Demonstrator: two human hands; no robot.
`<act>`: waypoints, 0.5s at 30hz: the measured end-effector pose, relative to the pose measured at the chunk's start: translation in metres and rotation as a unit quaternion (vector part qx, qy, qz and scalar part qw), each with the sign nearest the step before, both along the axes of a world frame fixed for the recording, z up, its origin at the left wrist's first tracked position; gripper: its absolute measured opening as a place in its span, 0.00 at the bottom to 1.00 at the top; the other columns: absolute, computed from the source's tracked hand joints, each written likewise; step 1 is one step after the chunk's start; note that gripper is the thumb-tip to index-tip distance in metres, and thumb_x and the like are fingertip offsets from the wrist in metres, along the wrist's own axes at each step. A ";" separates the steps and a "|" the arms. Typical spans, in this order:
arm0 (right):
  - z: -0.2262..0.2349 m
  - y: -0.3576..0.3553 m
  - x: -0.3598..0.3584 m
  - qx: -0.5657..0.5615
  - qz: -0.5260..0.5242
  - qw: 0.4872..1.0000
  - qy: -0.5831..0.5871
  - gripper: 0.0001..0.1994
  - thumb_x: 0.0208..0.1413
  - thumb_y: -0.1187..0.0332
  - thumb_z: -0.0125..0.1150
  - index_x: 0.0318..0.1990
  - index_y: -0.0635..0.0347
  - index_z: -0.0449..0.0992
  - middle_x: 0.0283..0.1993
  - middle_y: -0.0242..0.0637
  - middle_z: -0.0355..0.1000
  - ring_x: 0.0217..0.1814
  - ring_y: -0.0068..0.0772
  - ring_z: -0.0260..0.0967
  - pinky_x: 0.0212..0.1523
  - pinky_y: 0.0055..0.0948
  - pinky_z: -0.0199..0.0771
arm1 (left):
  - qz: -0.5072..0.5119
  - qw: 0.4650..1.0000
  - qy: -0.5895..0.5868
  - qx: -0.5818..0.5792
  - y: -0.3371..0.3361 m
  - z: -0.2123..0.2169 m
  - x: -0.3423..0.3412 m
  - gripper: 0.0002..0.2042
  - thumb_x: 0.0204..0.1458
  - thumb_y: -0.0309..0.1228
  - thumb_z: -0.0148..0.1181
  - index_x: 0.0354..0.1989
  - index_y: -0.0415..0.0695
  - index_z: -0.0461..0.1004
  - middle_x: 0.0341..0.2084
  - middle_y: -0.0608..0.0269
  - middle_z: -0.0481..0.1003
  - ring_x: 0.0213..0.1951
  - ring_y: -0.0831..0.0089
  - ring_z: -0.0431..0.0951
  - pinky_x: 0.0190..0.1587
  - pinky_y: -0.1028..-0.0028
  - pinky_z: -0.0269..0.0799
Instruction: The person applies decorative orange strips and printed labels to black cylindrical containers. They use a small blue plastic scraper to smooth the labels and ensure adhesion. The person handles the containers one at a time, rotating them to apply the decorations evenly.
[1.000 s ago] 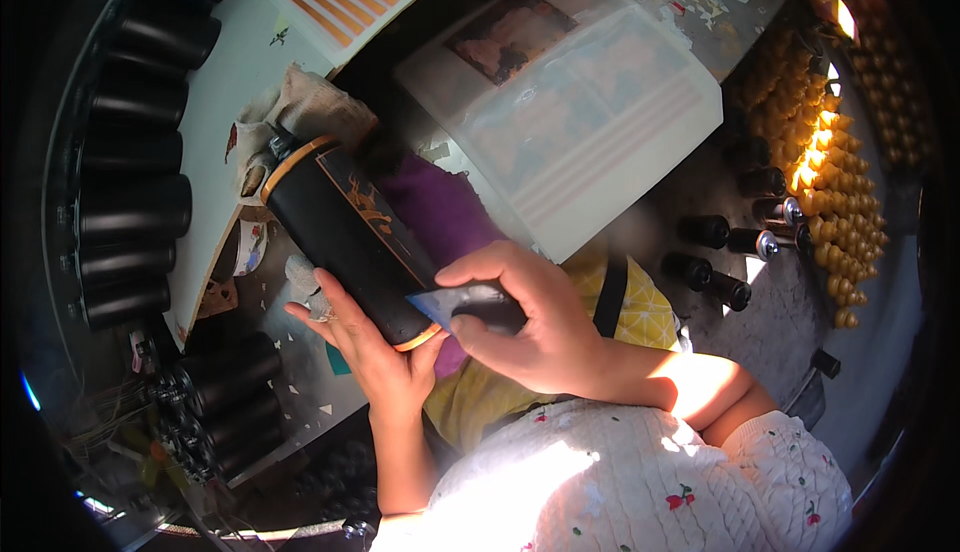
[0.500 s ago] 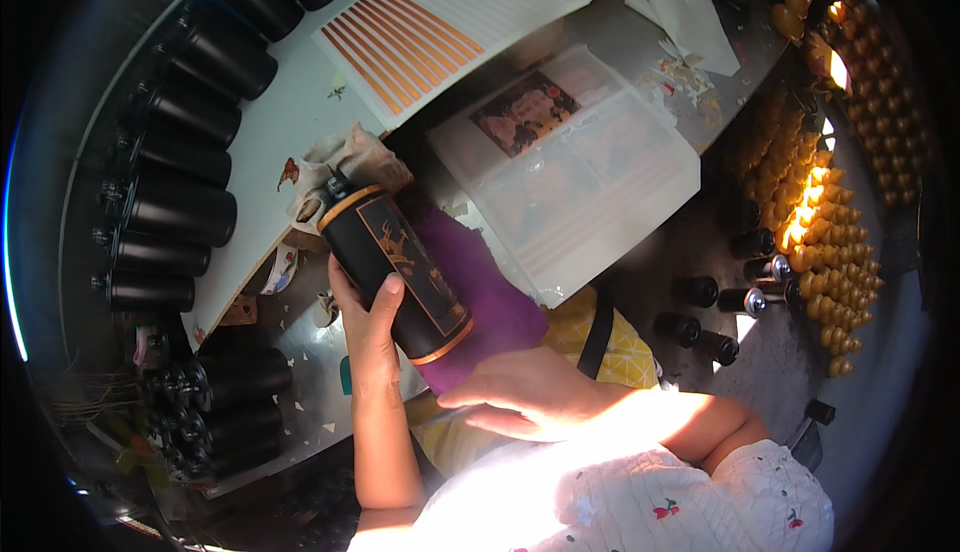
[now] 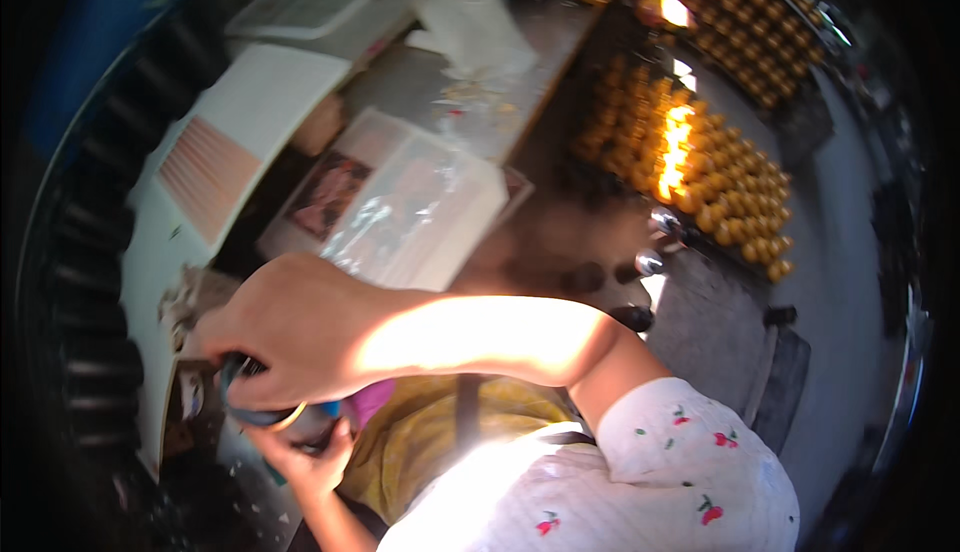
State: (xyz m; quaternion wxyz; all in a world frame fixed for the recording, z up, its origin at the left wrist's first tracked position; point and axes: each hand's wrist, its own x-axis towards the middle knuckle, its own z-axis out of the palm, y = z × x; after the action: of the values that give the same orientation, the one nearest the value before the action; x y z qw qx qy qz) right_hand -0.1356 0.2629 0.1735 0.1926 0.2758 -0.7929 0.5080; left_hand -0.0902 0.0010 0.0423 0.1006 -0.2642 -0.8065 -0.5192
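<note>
A black cylindrical bottle with a thin gold-orange band is tilted in front of me at the left, mostly covered by my hands. My left hand is wrapped round its lower part from below. Over the top comes my right hand, its fingers curled round the bottle's upper end, where a dark neck shows between thumb and fingers. Motion blurs the fingertips. The purple cloth lies beside the bottle on my yellow apron. Just beyond my right fingers is a crumpled pale rag.
A white sheet with copper-coloured strips lies on the white board at left. Beyond my right forearm are translucent plastic sheets and crumpled white paper. Blurred black bottles line the left. Rows of gold rounded pieces stand at right.
My right hand has moved from beside the bottle's base up and left onto its upper end. The bottle and left hand sit lower left in view. The view has swung right.
</note>
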 end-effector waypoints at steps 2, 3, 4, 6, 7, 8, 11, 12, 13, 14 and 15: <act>-0.013 0.015 0.027 0.013 0.010 0.999 0.048 0.16 0.47 0.56 0.65 0.31 0.61 0.73 0.21 0.43 0.68 0.28 0.50 0.70 0.30 0.43 0.71 | -0.024 0.990 0.103 -0.089 0.010 0.016 0.000 0.56 0.44 0.42 0.75 0.75 0.38 0.40 0.68 0.45 0.54 0.65 0.55 0.63 0.66 0.57 0.59; -0.015 0.021 0.042 0.022 -0.001 0.998 0.051 0.16 0.46 0.56 0.65 0.30 0.61 0.72 0.21 0.42 0.68 0.28 0.49 0.70 0.30 0.42 0.71 | -0.040 0.989 0.104 -0.093 0.024 0.033 0.005 0.56 0.46 0.50 0.70 0.75 0.37 0.37 0.70 0.42 0.51 0.69 0.51 0.54 0.67 0.49 0.48; -0.024 0.028 0.057 0.016 -0.059 0.996 0.066 0.13 0.47 0.59 0.66 0.29 0.58 0.72 0.21 0.40 0.67 0.27 0.46 0.70 0.28 0.39 0.70 | -0.048 0.989 0.099 -0.095 0.033 0.042 0.009 0.57 0.49 0.58 0.64 0.75 0.35 0.35 0.72 0.39 0.47 0.72 0.47 0.45 0.67 0.40 0.37; -0.025 0.070 0.101 -0.013 -0.203 0.979 0.020 0.09 0.48 0.63 0.68 0.31 0.56 0.76 0.23 0.33 0.70 0.27 0.34 0.73 0.28 0.31 0.71 | -0.065 0.987 0.101 -0.103 0.050 0.063 0.008 0.58 0.52 0.65 0.59 0.75 0.34 0.33 0.73 0.36 0.44 0.75 0.43 0.37 0.68 0.32 0.26; -0.034 0.096 0.119 -0.072 -0.210 0.974 -0.042 0.09 0.48 0.67 0.71 0.33 0.58 0.77 0.26 0.32 0.73 0.29 0.28 0.73 0.29 0.25 0.71 | -0.045 0.986 0.114 -0.114 0.045 0.063 0.003 0.58 0.52 0.65 0.59 0.75 0.34 0.34 0.73 0.36 0.45 0.75 0.42 0.37 0.68 0.32 0.26; -0.035 0.129 0.153 -0.100 -0.300 0.947 -0.051 0.08 0.49 0.70 0.71 0.34 0.60 0.78 0.27 0.31 0.74 0.27 0.23 0.72 0.29 0.21 0.69 | -0.041 0.981 0.135 -0.134 0.056 0.066 -0.001 0.58 0.52 0.65 0.59 0.75 0.34 0.35 0.73 0.36 0.45 0.75 0.42 0.38 0.68 0.32 0.25; -0.041 0.191 0.225 -0.068 -0.534 0.834 -0.117 0.10 0.47 0.64 0.72 0.33 0.56 0.78 0.25 0.34 0.74 0.23 0.31 0.72 0.27 0.29 0.70 | 0.017 0.966 0.197 -0.167 0.064 0.059 -0.025 0.56 0.53 0.63 0.59 0.74 0.33 0.37 0.73 0.36 0.46 0.74 0.40 0.38 0.68 0.32 0.24; -0.045 0.213 0.244 0.029 -0.593 0.797 -0.113 0.10 0.47 0.63 0.72 0.33 0.56 0.78 0.25 0.34 0.74 0.24 0.33 0.72 0.27 0.30 0.70 | 0.036 0.958 0.216 -0.185 0.070 0.059 -0.031 0.56 0.53 0.63 0.59 0.74 0.33 0.37 0.73 0.35 0.46 0.74 0.40 0.39 0.68 0.33 0.24; -0.051 0.233 0.262 0.128 -0.645 0.746 -0.109 0.11 0.47 0.63 0.73 0.33 0.55 0.78 0.25 0.34 0.74 0.24 0.34 0.73 0.27 0.31 0.71 | 0.045 0.953 0.230 -0.193 0.075 0.059 -0.038 0.55 0.53 0.63 0.59 0.74 0.33 0.38 0.72 0.35 0.46 0.74 0.39 0.39 0.68 0.33 0.24; -0.059 0.254 0.279 0.203 -0.679 0.695 -0.116 0.11 0.47 0.62 0.72 0.32 0.55 0.77 0.24 0.34 0.74 0.25 0.36 0.73 0.28 0.33 0.71 | 0.060 0.947 0.243 -0.203 0.080 0.059 -0.044 0.55 0.53 0.62 0.60 0.74 0.33 0.38 0.72 0.35 0.46 0.74 0.39 0.39 0.68 0.33 0.24; -0.069 0.277 0.298 0.280 -0.707 0.637 -0.125 0.11 0.47 0.62 0.72 0.32 0.55 0.77 0.24 0.34 0.74 0.26 0.38 0.74 0.28 0.35 0.71 | 0.071 0.941 0.252 -0.214 0.083 0.058 -0.050 0.54 0.53 0.62 0.60 0.74 0.33 0.39 0.72 0.35 0.46 0.74 0.38 0.39 0.68 0.33 0.23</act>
State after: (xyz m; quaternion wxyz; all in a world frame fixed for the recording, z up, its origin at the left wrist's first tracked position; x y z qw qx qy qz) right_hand 0.1628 0.5394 0.1043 0.3059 -0.3943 -0.8666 0.0002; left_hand -0.1404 0.0845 0.1005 0.2783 -0.3442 -0.8632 -0.2427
